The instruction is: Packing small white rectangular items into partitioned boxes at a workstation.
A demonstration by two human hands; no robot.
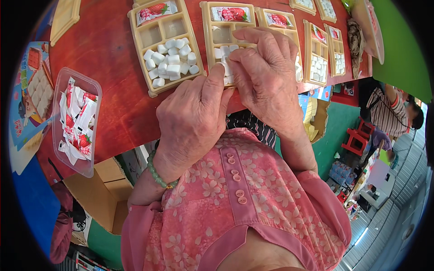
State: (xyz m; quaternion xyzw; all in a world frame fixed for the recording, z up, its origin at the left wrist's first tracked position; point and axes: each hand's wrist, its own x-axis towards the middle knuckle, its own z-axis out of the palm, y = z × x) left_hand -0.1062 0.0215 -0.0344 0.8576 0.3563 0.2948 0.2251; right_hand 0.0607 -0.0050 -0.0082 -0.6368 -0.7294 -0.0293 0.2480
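Both my hands are at the near end of a cream divided tray (208,38) holding white marshmallows (222,53) and a strawberry-printed sachet (231,14). My right hand (270,77) reaches over the tray, thumb and fingertips pinched together among the marshmallows. My left hand (195,115) is closed at the tray's near edge, its thumb tip beside the marshmallows. Whatever its curled fingers may hold is hidden. Just left lies a similar tray (143,67), with loosely heaped marshmallows (173,60), two bare compartments and a sachet (156,12).
A clear plastic box (96,135) of strawberry-printed sachets (77,122) stands left on the red table (120,115). More filled trays (307,54) line the right side. An open cardboard box (97,194) sits below the table's edge. Other people (384,110) are farther off at right.
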